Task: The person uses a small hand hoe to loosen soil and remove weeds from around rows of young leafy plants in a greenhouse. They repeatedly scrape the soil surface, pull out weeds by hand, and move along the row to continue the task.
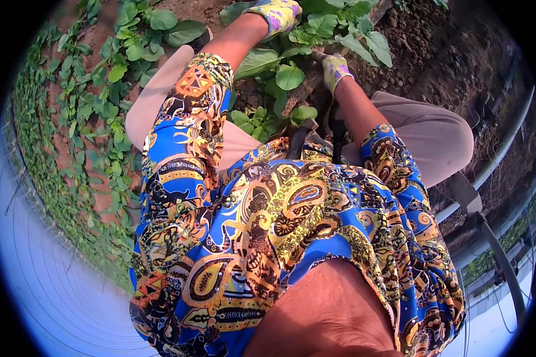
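Note:
My left hand (pixel 275 15), in a yellow glove with purple flowers, reaches over the leafy green plants (pixel 290 76) at the top of the head view. Its fingers are turned away, so what it grips, if anything, does not show. Lower and to the right, my right hand (pixel 336 71) wears a matching glove and is close to the soil beside the same plants. Its fingertips are hidden, and a small brownish thing by them is too unclear to name. Broad leaves (pixel 257 62) spread between my two forearms.
My bent knees (pixel 446 134) frame the plants. Rows of leafy crop (pixel 98 102) run along the left. Dark crumbly soil (pixel 411 49) lies at upper right, with a pale curved pipe (pixel 504 151) beyond it. Translucent sheeting (pixel 49 250) curves along the left rim.

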